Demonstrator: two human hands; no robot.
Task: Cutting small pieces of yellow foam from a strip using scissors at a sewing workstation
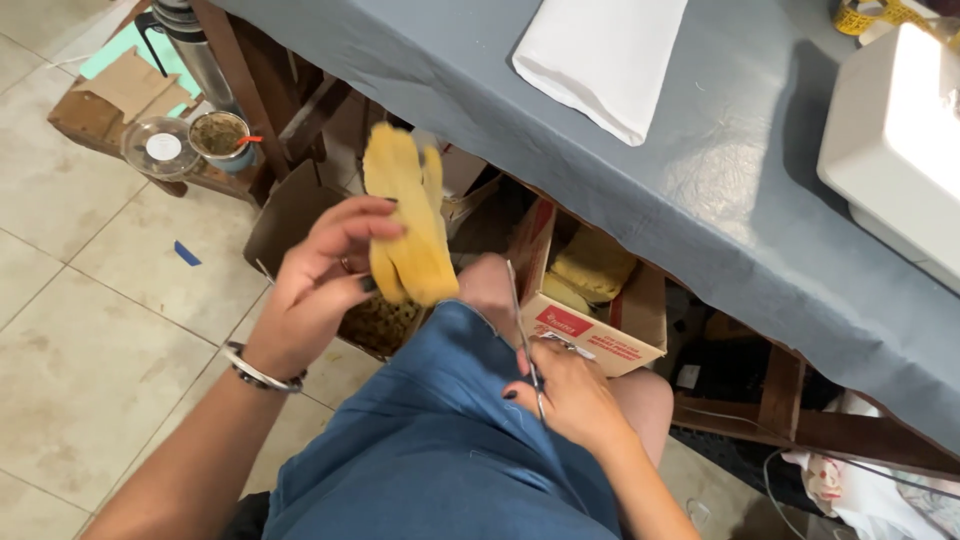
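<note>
A seated person holds a yellow plush piece (408,225) up in the left hand (320,285) — fingers curled over its front, thumb behind, pinching it upright just above the knee. The right hand (572,395) rests on the thigh, closed around a pair of scissors (525,335) whose blades point up and away from the hand, toward the plush; whether the blades are parted cannot be told from this view. A metal bracelet (258,372) circles the left wrist. Beyond the right hand, under the edge of the table (720,180), sits an open cardboard box (600,335) holding more yellow pieces. On the table's grey cloth lie a folded white fabric (600,60) and, further to the right, a white machine (895,150). Past the left hand, on a low wooden stand on the floor, are a plastic cup with a straw (222,138) and a clear lid (160,147).

The risks here look plain enough: the scissor tips stand close to the bare knee and to the denim shorts (440,440), so a slip of the right hand could nick skin or cloth. The plush is gripped only near its lower half — it could flop or twist between the fingers, and a cut made then would likely run crooked or come too near the fingertips (385,225).
</note>
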